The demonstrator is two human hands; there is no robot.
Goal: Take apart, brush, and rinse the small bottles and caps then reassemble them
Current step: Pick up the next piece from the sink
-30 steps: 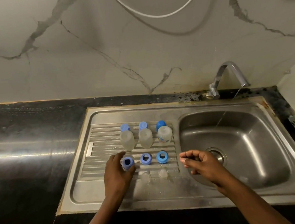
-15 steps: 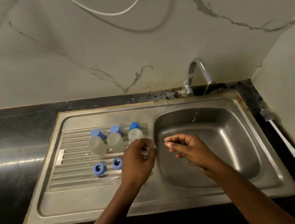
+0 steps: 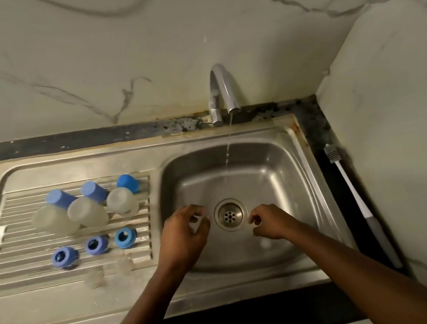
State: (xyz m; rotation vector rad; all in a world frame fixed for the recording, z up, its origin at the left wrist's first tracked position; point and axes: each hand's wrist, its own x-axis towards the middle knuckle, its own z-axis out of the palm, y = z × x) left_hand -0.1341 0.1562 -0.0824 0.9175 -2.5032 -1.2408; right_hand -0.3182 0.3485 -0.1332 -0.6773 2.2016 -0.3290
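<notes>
Three small clear bottles (image 3: pixel 87 212) lie in a row on the ribbed drainboard (image 3: pixel 7 262), with three blue caps (image 3: pixel 94 191) just behind them. Nearer to me sit three blue collar rings (image 3: pixel 96 245), and in front of those two small clear teats (image 3: pixel 124 265). My left hand (image 3: pixel 184 234) hovers over the left side of the sink basin (image 3: pixel 278 180) and pinches a small clear teat (image 3: pixel 197 223) in its fingertips. To the right of the drain (image 3: pixel 230 214) is my right hand (image 3: pixel 269 222), loosely curled and holding nothing.
The tap (image 3: pixel 220 89) runs a thin stream into the back of the basin. A white bottle brush with a grey handle (image 3: pixel 360 196) lies on the dark counter strip right of the sink, against the side wall. A marble wall stands behind.
My left hand left the blue rings, took one clear teat from the front row and carried it right over the basin. My right hand moved further into the basin.
</notes>
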